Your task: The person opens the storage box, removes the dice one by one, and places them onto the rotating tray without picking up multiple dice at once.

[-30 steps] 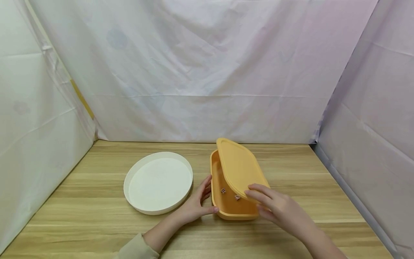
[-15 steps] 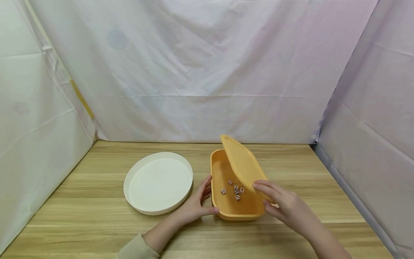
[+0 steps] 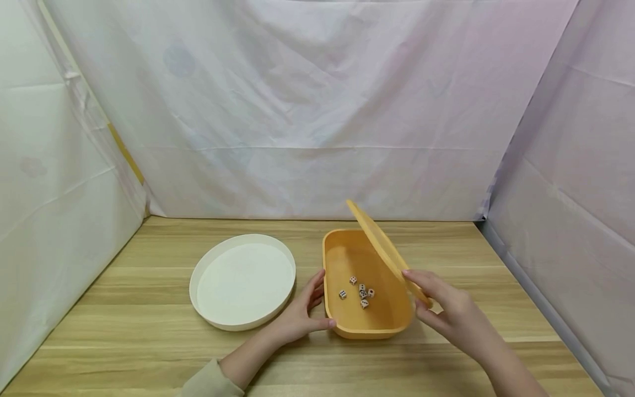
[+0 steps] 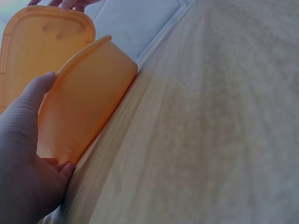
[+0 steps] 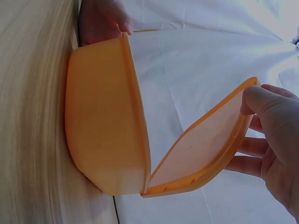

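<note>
Tilting over the right side of an orange box [image 3: 367, 333], its lid [image 3: 383, 244] is clamped at the near end between thumb and fingers of the right hand [image 3: 456, 311]. Six dice [image 3: 364, 304] lie inside the box. The left hand [image 3: 299, 318], thumb apart from fingers, touches its left wall and near-left corner. Farther left, a round white tray [image 3: 243, 284] sits on the table [image 3: 124, 336].

A creased, faintly patterned white cloth [image 3: 307, 88] fills the head view's upper middle, flanked by a left panel [image 3: 54, 182] and lilac-tinged right panel [image 3: 580, 182]. A yellow strip [image 3: 125, 152] slants at left; wood-grained desk [image 3: 124, 325] below.
</note>
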The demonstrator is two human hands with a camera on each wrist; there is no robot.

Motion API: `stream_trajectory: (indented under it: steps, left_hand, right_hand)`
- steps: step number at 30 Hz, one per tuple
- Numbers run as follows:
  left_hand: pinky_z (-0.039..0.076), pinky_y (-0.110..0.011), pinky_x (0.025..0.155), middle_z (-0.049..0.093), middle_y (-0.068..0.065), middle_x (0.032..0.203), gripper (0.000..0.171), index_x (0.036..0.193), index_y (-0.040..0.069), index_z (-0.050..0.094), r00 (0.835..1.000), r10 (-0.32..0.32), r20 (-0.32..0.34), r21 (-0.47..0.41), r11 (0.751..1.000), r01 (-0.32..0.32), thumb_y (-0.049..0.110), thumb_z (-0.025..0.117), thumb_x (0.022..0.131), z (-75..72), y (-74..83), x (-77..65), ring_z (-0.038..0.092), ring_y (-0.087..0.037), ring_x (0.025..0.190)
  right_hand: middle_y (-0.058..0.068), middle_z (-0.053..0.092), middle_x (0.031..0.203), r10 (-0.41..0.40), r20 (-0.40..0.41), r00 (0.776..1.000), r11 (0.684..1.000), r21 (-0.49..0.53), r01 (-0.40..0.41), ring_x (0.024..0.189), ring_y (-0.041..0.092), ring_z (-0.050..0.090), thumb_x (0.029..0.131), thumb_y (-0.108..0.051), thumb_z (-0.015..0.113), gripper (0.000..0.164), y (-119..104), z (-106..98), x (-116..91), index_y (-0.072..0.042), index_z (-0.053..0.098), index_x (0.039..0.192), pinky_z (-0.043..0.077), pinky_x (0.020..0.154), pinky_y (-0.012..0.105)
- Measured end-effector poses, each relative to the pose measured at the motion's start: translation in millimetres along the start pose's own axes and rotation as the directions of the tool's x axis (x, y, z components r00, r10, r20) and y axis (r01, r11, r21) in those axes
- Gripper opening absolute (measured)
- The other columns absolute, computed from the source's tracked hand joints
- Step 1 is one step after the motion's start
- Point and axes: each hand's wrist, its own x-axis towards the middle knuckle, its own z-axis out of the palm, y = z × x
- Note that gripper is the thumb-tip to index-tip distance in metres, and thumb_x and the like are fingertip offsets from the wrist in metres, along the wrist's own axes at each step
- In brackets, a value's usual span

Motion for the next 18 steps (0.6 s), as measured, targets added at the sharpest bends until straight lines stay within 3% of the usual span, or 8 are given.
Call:
stream_trajectory:
  steps: [6, 15, 18]
  left_hand:
    - [0.025, -0.038, 0.110, 0.020, -0.019, 0.154, 0.104, 0.154, 0.011, 0.008, 1.000, 0.000, -0.001, 0.009, 1.000, 0.000, 0.013, 0.080, 0.079, 0.3, -0.4, -0.1, 0.029, -0.030, 0.137]
    - [0.025, -0.037, 0.110, 0.021, -0.018, 0.154, 0.104, 0.154, 0.011, 0.008, 1.000, -0.009, -0.001, 0.006, 1.000, 0.009, 0.015, 0.080, 0.079, 1.2, -0.2, -0.2, 0.029, -0.029, 0.137]
    - [0.025, -0.038, 0.110, 0.021, -0.019, 0.154, 0.104, 0.154, 0.010, 0.008, 1.000, -0.004, 0.000, 0.005, 1.000, 0.004, 0.016, 0.080, 0.079, 1.1, -0.2, 0.0, 0.030, -0.030, 0.137]
  right_hand:
    - [0.011, 0.064, 0.116, 0.078, -0.026, 0.997, 0.997, 0.014, -0.077, 0.109, 0.003, 0.056, 0.098, -0.033, 0.047, 0.047, 1.7, -3.7, -1.7, 0.004, 0.058, 0.124, 0.051, 0.072, 0.016]
    - [0.008, 0.064, 0.117, 0.173, -0.073, 0.982, 0.985, 0.036, -0.171, 0.108, -0.002, 0.056, 0.091, -0.025, 0.050, 0.047, 5.3, -12.0, -2.5, 0.003, 0.056, 0.128, 0.051, 0.070, 0.015]
    - [0.006, 0.062, 0.122, 0.200, -0.079, 0.977, 0.978, 0.070, -0.195, 0.106, 0.000, 0.058, 0.083, -0.008, 0.056, 0.048, 6.2, -14.4, -2.6, 0.003, 0.055, 0.129, 0.051, 0.068, 0.016]
